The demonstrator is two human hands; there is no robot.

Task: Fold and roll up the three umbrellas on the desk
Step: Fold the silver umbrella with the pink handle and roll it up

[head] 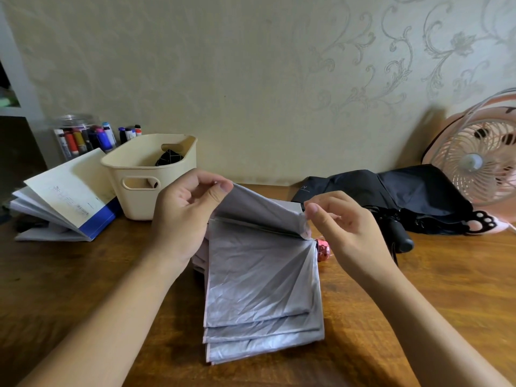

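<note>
A silver-grey umbrella (pixel 262 289) lies on the wooden desk (pixel 83 289) in front of me, its panels stacked in flat folds, its pink handle (pixel 322 250) poking out on the right. My left hand (pixel 184 216) pinches the far left corner of the top panel and lifts it. My right hand (pixel 343 227) pinches the same panel's right corner near the handle. A black umbrella (pixel 391 196) lies loosely bunched at the back right, its black handle (pixel 402 238) pointing toward me. Another dark umbrella (pixel 169 157) sits rolled in the cream basket (pixel 150 174).
The cream basket stands at the back left beside an open book stack (pixel 67 196) and a jar of markers (pixel 83 135). A pink desk fan (pixel 480 163) stands at the far right. The wall runs close behind the desk.
</note>
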